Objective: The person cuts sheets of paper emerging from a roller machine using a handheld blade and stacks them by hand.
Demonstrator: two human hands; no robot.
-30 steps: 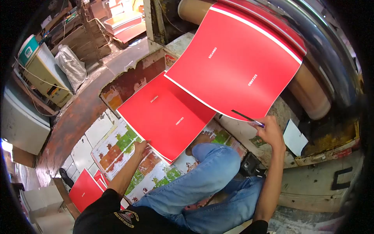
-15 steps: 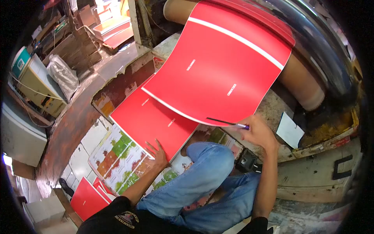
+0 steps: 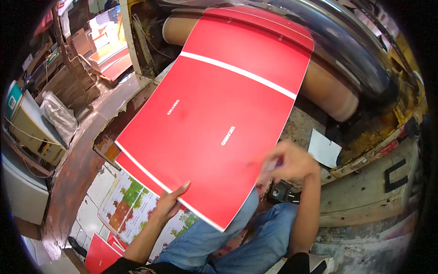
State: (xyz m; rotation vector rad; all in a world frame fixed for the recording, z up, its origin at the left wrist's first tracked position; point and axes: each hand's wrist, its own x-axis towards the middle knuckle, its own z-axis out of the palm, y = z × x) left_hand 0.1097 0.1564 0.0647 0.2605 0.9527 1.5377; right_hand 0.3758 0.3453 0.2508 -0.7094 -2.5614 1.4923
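Note:
A long red sheet [image 3: 205, 114] with a white stripe and small white lettering comes off a roller and spreads down toward my knees. My left hand [image 3: 171, 202] grips its near white edge, thumb on top. Under it, at the left, the edge of another red sheet [image 3: 137, 172] shows. My right hand [image 3: 288, 162], smeared by motion, is closed round a thin tool with a purple end [image 3: 279, 162] beside the sheet's right edge.
Behind the sheet are a brown roller [image 3: 331, 91] and a shiny metal cylinder [image 3: 365, 68]. A white paper [image 3: 324, 148] lies at the right. More red sheets [image 3: 101, 254] are on the lower left. A silvery bag [image 3: 59, 118] stands at the far left.
The long red sheet has come further down and left, over the lower sheet. My left hand has moved from the lower sheet to its edge. My right hand has shifted slightly left and down.

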